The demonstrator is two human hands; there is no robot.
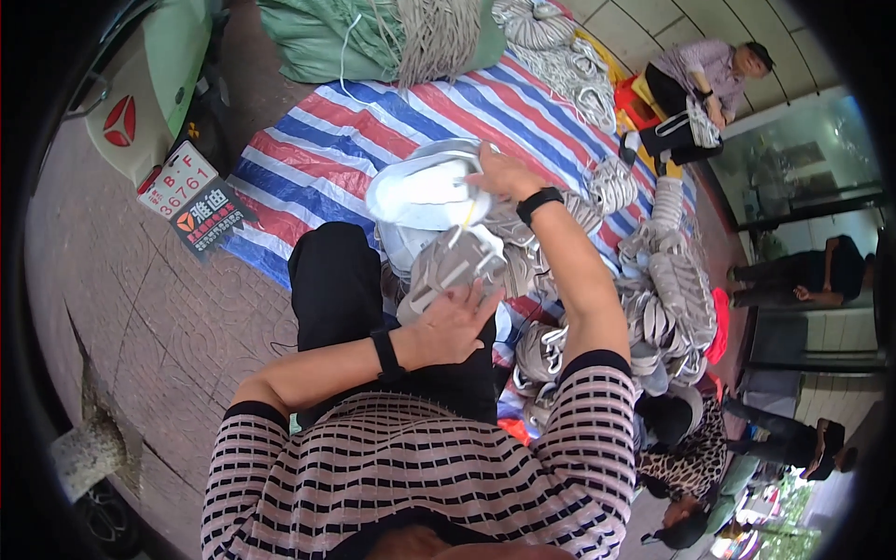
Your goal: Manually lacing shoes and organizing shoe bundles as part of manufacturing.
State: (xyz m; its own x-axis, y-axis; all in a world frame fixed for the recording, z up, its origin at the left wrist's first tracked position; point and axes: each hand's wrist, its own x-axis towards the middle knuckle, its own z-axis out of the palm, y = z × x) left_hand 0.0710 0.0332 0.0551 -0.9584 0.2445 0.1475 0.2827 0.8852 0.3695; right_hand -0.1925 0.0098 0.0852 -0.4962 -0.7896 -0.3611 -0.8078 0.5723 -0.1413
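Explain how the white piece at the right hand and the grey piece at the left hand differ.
The white piece shows a bright face; the grey piece is duller. The white piece's face looks mostly plain; the grey piece carries paler strips. The white piece is at the right hand, the grey piece lower in view, at the left hand. Each has a hand at it.

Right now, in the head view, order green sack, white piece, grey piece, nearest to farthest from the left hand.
1. Grey piece, at the left hand.
2. White piece, by the right hand.
3. Green sack, at the picture's top.
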